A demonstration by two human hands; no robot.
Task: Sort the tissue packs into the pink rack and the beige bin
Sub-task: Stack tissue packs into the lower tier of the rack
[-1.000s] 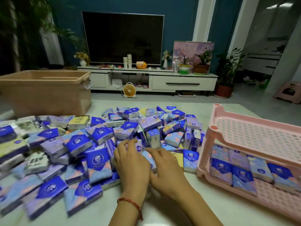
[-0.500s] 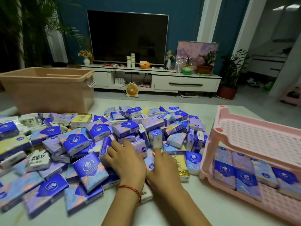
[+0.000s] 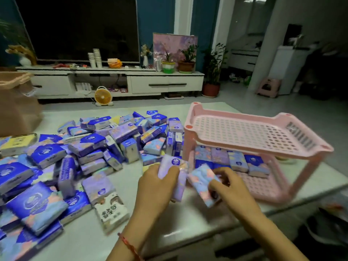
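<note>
The pink rack (image 3: pixel 244 132) has a shelf gridded with holes. The tissue packs (image 3: pixel 88 144) are mostly blue and lilac with pink blotches. One white pack (image 3: pixel 111 210) bears black characters and one yellow pack (image 3: pixel 17 143) lies among them. The beige bin (image 3: pixel 17 104) is plain.

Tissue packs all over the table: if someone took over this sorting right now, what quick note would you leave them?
Left hand grips a lilac pack; right hand grips a blue floral pack, both just in front of the pink rack.
Done: a row of packs lies on the rack's lower shelf; its top shelf is bare.
Left: a big pile on the table; beige bin at far left, contents hidden.
</note>
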